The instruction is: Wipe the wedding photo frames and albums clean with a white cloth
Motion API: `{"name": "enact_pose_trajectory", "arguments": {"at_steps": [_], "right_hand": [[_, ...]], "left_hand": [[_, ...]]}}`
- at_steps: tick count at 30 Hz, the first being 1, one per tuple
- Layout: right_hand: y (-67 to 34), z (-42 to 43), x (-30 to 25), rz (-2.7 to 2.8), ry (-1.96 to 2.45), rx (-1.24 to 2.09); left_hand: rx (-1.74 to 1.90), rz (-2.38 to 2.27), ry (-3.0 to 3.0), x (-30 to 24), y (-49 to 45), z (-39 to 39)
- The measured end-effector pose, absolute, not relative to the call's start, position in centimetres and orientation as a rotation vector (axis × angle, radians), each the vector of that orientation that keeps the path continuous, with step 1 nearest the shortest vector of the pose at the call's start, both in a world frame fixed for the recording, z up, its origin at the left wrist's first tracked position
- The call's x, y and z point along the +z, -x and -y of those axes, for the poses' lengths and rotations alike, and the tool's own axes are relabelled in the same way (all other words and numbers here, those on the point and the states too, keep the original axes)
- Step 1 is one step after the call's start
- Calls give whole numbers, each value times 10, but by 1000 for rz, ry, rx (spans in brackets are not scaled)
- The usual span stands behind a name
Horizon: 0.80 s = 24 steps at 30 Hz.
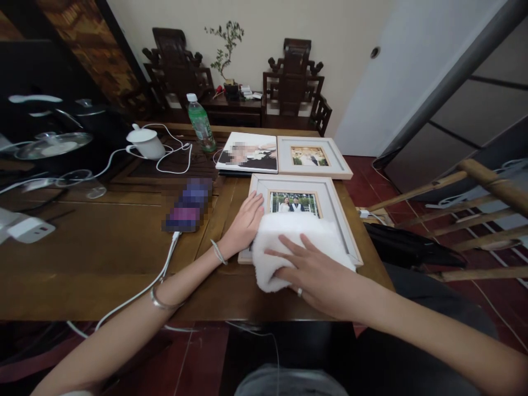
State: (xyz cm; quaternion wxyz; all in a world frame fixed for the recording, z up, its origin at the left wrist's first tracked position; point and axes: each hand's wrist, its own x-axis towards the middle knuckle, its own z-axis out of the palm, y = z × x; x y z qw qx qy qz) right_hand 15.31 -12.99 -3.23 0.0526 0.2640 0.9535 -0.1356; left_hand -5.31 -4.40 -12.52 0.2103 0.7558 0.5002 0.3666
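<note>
A picture frame [335, 220] with a pale wooden border and a photo of two people lies flat near the table's front right corner. My left hand [247, 217] rests on its left edge, fingers stretched out together and holding nothing. Over the frame's lower half, my right hand [307, 269] holds a fluffy white cloth [301, 228], fingers spread on top and the fold gripped below. The cloth hides the lower part of the photo and of the frame. Behind lies a second picture frame [344, 165], beside a photo album [247, 165] with a photo on its cover.
To the left, a phone [187, 206] lies with a white cable [159, 286] plugged in. Farther back stand a green-labelled bottle [202, 124], a lidded white cup [144, 143] and an overturned clear glass [82, 184]. A wooden chair [466, 214] is at the right.
</note>
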Motion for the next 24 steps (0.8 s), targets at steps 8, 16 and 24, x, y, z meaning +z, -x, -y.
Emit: {"name": "enact_pose_trajectory", "arguments": {"at_steps": [8,16,24], "right_hand": [[-121,60,-62,-2881,-1007,-18],[-100,-11,-71,-2891,-1199,349],[-109,56,-60,-2865,-964,138]], "left_hand": [[1072,-1324,-1965,-118,52,49],[1097,-1329,-2039,-122,53,48],[1128,-1324,-2009,-122,55,49]]}}
